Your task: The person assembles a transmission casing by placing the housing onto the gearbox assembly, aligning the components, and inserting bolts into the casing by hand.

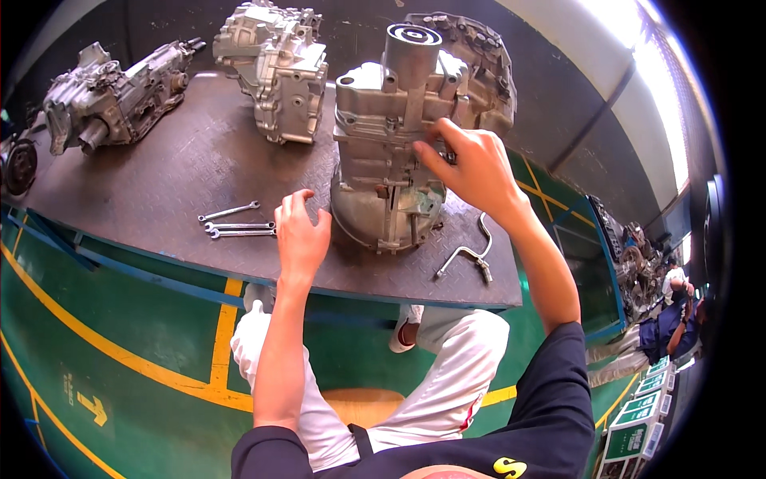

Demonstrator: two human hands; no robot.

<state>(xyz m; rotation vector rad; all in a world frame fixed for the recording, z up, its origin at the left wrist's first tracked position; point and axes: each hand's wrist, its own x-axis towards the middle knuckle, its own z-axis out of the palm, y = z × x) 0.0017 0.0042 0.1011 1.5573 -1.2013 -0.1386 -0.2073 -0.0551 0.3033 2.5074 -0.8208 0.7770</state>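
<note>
The right hand (472,169) pinches a fitting on the upright gearbox (395,136) near the bench's (159,184) front edge; the left hand (301,233) hovers loose beside wrenches (237,229). Green floor (120,319) lies below.

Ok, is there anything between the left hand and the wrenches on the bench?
Nothing visible. The left hand hovers over the bench plate, and the wrenches lie just to its left with bare plate between. The gearbox housing stands on its other side, under the right hand.
</note>
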